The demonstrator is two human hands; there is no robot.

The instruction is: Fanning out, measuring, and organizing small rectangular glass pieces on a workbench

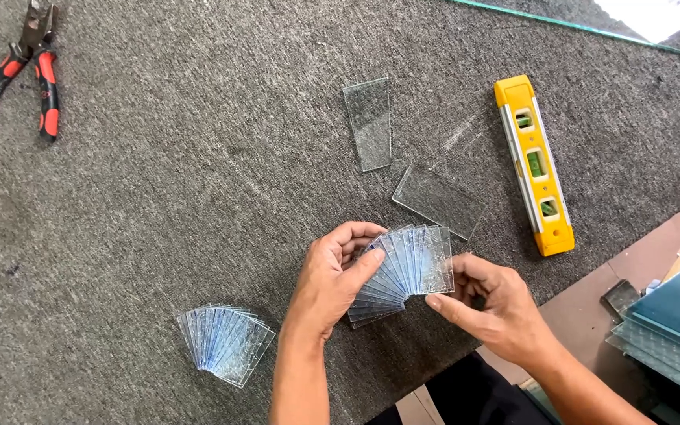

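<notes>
The left hand (pixel 330 283) closes its grip on a fanned stack of small glass pieces (pixel 404 269), thumb across the front so the pieces stay spread and each edge is visible. The right hand (pixel 493 303) pinches the outer piece at its lower corner. Everything sits low over the grey carpeted bench (pixel 159 197) — a soft surface. A second fan (pixel 226 342) lies to the left; two loose panes (pixel 370 122) and a yellow level (pixel 535 161) lie beyond.

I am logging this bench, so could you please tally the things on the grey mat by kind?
Fanned glass stacks: 2, one in both hands, one lying on the mat
Single glass pieces: 2
Yellow spirit level: 1
Red-handled pliers: 1
Total: 6
</notes>
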